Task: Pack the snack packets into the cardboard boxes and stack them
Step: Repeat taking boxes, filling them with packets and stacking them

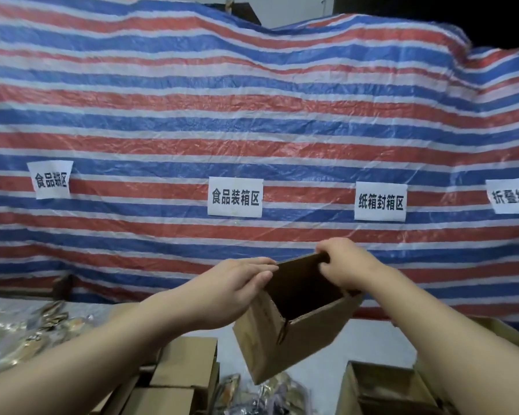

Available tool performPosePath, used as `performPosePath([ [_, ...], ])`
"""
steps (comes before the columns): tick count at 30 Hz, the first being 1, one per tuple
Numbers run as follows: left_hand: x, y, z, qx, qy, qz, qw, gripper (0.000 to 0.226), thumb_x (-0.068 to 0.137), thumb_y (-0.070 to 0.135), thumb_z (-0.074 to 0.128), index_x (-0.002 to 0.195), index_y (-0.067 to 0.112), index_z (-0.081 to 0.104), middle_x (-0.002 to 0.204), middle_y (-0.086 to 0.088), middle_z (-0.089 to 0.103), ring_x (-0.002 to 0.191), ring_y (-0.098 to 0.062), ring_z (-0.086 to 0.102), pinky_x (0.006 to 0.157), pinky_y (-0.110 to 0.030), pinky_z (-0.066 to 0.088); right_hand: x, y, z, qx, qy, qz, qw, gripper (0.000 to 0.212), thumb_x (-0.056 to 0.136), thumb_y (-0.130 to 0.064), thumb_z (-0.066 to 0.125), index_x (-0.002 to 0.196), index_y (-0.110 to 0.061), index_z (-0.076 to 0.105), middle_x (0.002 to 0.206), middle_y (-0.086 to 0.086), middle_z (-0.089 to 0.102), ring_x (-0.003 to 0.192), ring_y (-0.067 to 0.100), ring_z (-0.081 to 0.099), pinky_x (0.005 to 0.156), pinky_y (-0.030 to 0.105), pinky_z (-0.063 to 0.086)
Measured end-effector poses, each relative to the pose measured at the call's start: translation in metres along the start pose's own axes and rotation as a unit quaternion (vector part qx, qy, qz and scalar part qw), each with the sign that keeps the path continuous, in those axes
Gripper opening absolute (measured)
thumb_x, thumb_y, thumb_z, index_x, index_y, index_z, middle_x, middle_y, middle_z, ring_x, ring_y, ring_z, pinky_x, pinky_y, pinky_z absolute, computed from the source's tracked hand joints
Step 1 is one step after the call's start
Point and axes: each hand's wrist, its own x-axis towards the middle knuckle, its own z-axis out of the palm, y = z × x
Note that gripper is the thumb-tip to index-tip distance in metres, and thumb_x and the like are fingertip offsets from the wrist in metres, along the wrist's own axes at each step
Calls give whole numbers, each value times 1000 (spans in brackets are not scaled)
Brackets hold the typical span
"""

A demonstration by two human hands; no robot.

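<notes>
An open, empty cardboard box (285, 339) is held tilted above the table, its dark inside facing me. My left hand (228, 292) grips its left rim, thumb and fingers over the edge. At the far right corner my right hand (345, 265) pinches the rim with curled fingers. Snack packets (27, 333) lie heaped at the left, and more snack packets (270, 393) lie under the held box. Closed cardboard boxes (183, 369) are stacked at bottom centre-left.
A red, white and blue striped tarp (252, 115) hangs behind the white table (372, 342), with paper labels (235, 197) stuck on it. Another open box (387, 387) stands at the bottom right, with a further carton (504, 333) at the right edge.
</notes>
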Motion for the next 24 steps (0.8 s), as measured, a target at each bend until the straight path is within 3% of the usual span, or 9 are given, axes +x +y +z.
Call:
performPosePath([
  [1,-3,5,2,-6,1,4,1000,44,105,45,30,144,31,47,147,23,43,122,26,25,92,7,10,-9,5,0,-35,-2,-10,999,18,96,-19,53,91,-36,57,109,-1,64,94,16,60,83,35,56],
  [3,-10,11,8,-30,12,7,999,42,104,42,36,139,27,53,141,20,50,126,15,36,93,6,19,-25,13,6,-76,-4,-20,997,23,98,-16,49,86,-36,52,100,-6,62,87,12,60,78,33,56],
  [7,-35,12,34,-132,21,-67,989,30,99,45,49,122,30,60,112,17,61,102,3,56,87,-16,47,-63,15,40,-67,-3,-31,997,20,100,-21,50,90,-39,51,97,-12,61,83,6,60,73,26,55],
  [9,-52,9,59,-198,18,-131,971,26,97,42,55,121,32,55,110,19,56,104,0,56,84,-20,52,-83,12,68,-49,-20,-26,998,17,100,-23,52,92,-38,51,95,-13,61,81,4,59,71,23,53],
  [11,-70,2,89,-263,23,-199,944,30,97,32,58,126,28,52,113,15,55,109,-4,55,91,-26,52,-104,8,102,-38,-44,-17,998,16,100,-23,53,91,-36,49,90,-12,58,78,3,57,65,21,48],
  [15,-114,-16,158,-331,27,-327,885,20,99,19,55,119,20,59,113,7,59,106,-9,56,96,-30,49,-150,-2,174,-18,-102,20,994,20,99,-15,51,87,-30,44,84,-8,54,73,11,56,52,24,38],
  [18,-156,-30,212,-317,10,-372,872,14,100,21,50,106,24,62,105,8,63,97,-7,58,78,-24,47,-190,-6,226,7,-150,46,988,17,96,-6,45,99,-23,45,96,0,57,93,24,65,64,35,48],
  [21,-195,-34,261,-293,-16,-383,876,14,100,18,52,99,25,63,101,8,65,98,-10,59,78,-22,40,-233,-8,268,10,-194,66,979,20,94,-3,44,103,-21,44,110,4,57,101,28,65,75,38,50],
  [24,-227,-29,296,-308,-29,-399,863,19,99,13,54,89,29,58,92,8,64,94,-13,59,77,-22,41,-268,-5,303,28,-228,83,970,39,95,-1,42,129,-22,44,126,4,54,107,25,63,85,38,52],
])
